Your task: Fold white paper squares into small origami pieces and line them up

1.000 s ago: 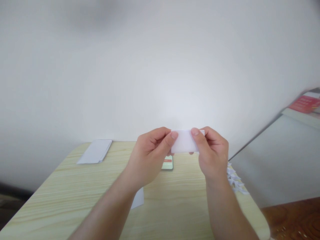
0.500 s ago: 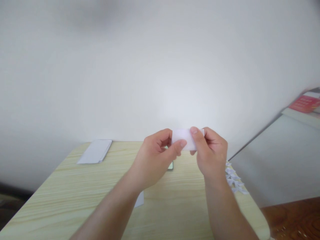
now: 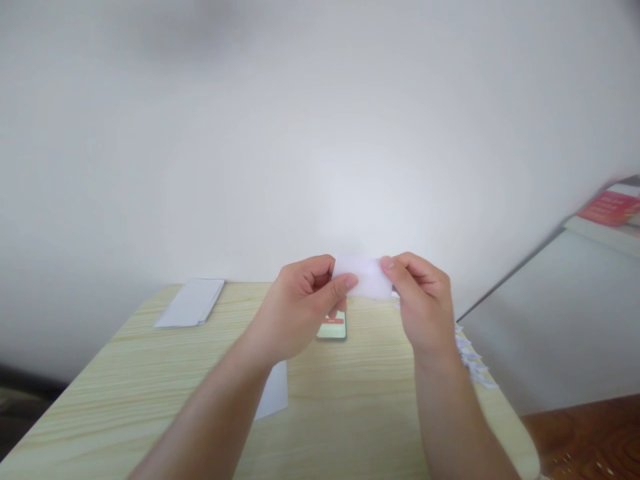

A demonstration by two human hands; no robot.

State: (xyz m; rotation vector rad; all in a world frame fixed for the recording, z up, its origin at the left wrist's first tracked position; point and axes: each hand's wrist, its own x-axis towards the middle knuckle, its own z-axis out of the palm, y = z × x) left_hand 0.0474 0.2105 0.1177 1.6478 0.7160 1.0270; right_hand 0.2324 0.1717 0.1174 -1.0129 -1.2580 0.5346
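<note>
Both my hands hold a small white piece of paper (image 3: pixel 364 276) up above the wooden table (image 3: pixel 150 380). My left hand (image 3: pixel 295 310) pinches its left end between thumb and curled fingers. My right hand (image 3: pixel 423 300) pinches its right end the same way. The paper is slightly tilted, with its left end higher. Below the hands a phone (image 3: pixel 333 328) with a lit screen lies flat on the table.
A stack of white paper sheets (image 3: pixel 193 302) lies at the table's far left. Another white sheet (image 3: pixel 274 393) shows under my left forearm. Several small folded paper pieces (image 3: pixel 470 363) sit at the table's right edge. A pale wall rises behind; a shelf with a red book (image 3: pixel 610 207) is at right.
My left hand slid right along the paper, then back left; the paper now sits a little further left and more tilted. The phone shows again below the hands.
</note>
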